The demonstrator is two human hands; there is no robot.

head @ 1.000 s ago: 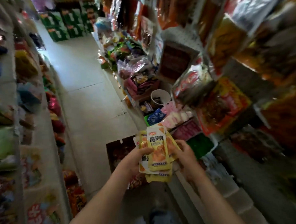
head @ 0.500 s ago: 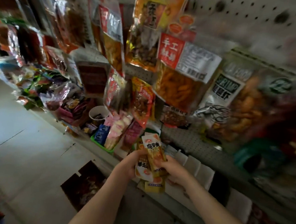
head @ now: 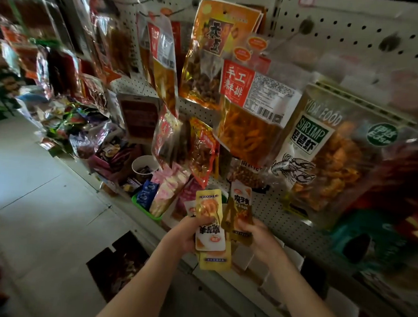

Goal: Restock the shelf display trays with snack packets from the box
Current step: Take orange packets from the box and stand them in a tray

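Observation:
My left hand (head: 182, 232) grips a stack of small yellow-and-white snack packets (head: 209, 229) in front of the shelf. My right hand (head: 259, 237) pinches a few more of the same packets (head: 240, 209), held upright just right of the stack. Both bunches hover over the shelf's front edge, near a green display tray (head: 148, 212) that holds blue and pink packets. The open cardboard box (head: 118, 265) with snack packets inside sits on the floor below my left forearm.
Large snack bags (head: 255, 112) hang from pegboard hooks above the shelf. A white paper cup (head: 145, 165) and heaped packets lie further left along the shelf. White price-tag holders (head: 292, 259) line the shelf edge. The grey aisle floor (head: 29, 196) spreads to the left.
The view has swung from the aisle to the pegboard shelf. The single bundle has split: my right hand has drawn some packets off to the right while my left keeps the rest.

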